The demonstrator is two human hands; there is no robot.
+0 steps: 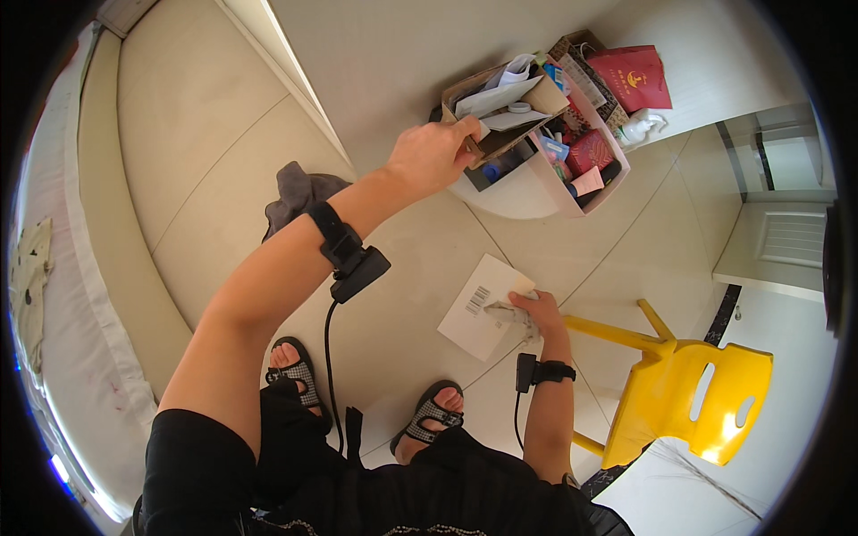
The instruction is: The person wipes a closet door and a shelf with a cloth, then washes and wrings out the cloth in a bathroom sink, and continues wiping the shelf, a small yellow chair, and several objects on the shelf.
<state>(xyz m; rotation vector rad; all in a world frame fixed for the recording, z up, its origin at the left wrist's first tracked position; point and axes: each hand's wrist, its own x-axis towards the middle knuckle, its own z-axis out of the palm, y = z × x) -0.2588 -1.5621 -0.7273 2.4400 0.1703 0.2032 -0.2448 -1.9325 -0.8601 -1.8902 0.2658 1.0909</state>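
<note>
My left hand (439,151) grips the near corner of an open cardboard box (496,144), which holds papers and a white round item. The box is tilted beside a pink storage bin (570,194) full of small items, among them a pink tube (588,181) and a dark red box (590,153). Lower right, my right hand (541,311) holds a crumpled greyish-white cloth or tissue (516,318) together with a flat white box or booklet (477,308) bearing a barcode. Both wrists wear black straps with small devices.
A yellow plastic chair (670,395) stands at the right. A grey cloth (301,191) lies on the tiled floor behind my left forearm. A red paper bag (630,77) and a white pump bottle (638,127) stand beyond the bin. A bed (87,281) runs along the left.
</note>
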